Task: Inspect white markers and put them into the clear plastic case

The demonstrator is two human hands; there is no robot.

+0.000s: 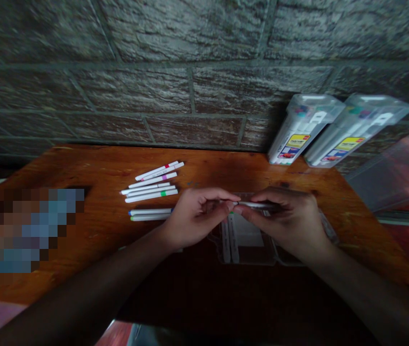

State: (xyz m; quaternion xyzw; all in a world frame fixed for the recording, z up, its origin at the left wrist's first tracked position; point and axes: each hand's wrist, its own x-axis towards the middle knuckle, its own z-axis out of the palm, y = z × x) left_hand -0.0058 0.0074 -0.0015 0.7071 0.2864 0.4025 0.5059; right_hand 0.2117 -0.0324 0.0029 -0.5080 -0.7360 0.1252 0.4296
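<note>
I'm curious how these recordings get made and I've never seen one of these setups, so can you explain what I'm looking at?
There's no robot: one camera, worn on a person's head, looks forward and down. The right hand holds a slim white pen; the left hand's fingertips are at its end. Below is a clear case containing more pens. Loose pens lie left of it on the wooden table. Two clear pen packs stand near the wall. Something far left is pixelated, so I can't identify it.

Single head view, set above near edge of glossy orange-brown wooden worktop, facing forward and down, close in, rough grey block wall behind far edge.
</note>
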